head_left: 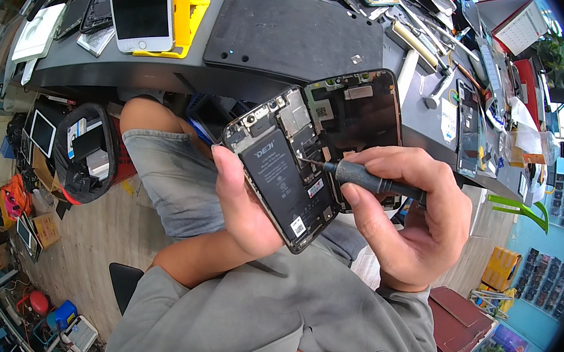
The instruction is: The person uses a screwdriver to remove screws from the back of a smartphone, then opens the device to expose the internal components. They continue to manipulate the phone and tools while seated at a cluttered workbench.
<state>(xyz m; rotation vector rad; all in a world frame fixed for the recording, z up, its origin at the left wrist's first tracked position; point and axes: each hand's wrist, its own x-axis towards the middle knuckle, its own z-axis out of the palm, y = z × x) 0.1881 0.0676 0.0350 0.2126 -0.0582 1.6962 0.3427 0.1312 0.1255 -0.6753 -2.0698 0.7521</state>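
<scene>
Here, mid-frame, the left hand (248, 210) clamps the opened phone (288, 172) while the right hand (406, 214) grips a screwdriver (365, 177), tip seemingly touching its board.

the opened phone (287, 175) shows a matt black battery with small paper-like labels, dull metal shields and a metal frame; its folded-back screen (357, 109) is dark and glossy. the screwdriver (365, 177) has a matt dark grey grip and a thin metal shaft. the desk (167, 68) is smooth grey, carrying a matt black rubbery mat (291, 31). the floor (90, 244) looks like pale wood.
</scene>
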